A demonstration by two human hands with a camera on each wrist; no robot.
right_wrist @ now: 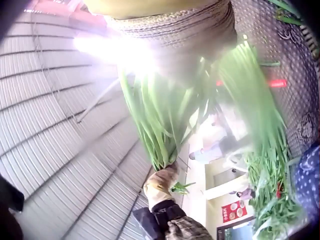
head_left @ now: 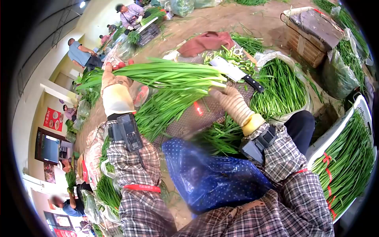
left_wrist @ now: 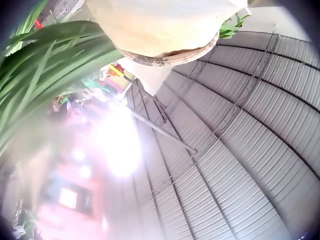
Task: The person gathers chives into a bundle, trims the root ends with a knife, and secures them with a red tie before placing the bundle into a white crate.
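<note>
A bundle of long green leafy stalks (head_left: 169,73) is stretched between both hands in the head view. The gloved left hand (head_left: 114,75) grips its leafy end, with reddish fingertips curled round it. At the pale cut ends the gloved right hand (head_left: 229,98) holds the bundle, fingers bent round the stalks. Below the bundle more loose stalks (head_left: 162,110) lie on a patterned mat (head_left: 185,128). A cleaver (head_left: 233,71) with a black handle rests just beyond the right hand. In the right wrist view the left hand (right_wrist: 162,185) grips the far end.
A clear bag of stalks (head_left: 280,89) stands right of the cleaver, a white crate (head_left: 357,106) at far right and a brown basket (head_left: 306,43) behind. Blue dotted plastic (head_left: 205,173) covers the lap. A dark red cloth (head_left: 205,42) lies behind the bundle. Several people are at the left.
</note>
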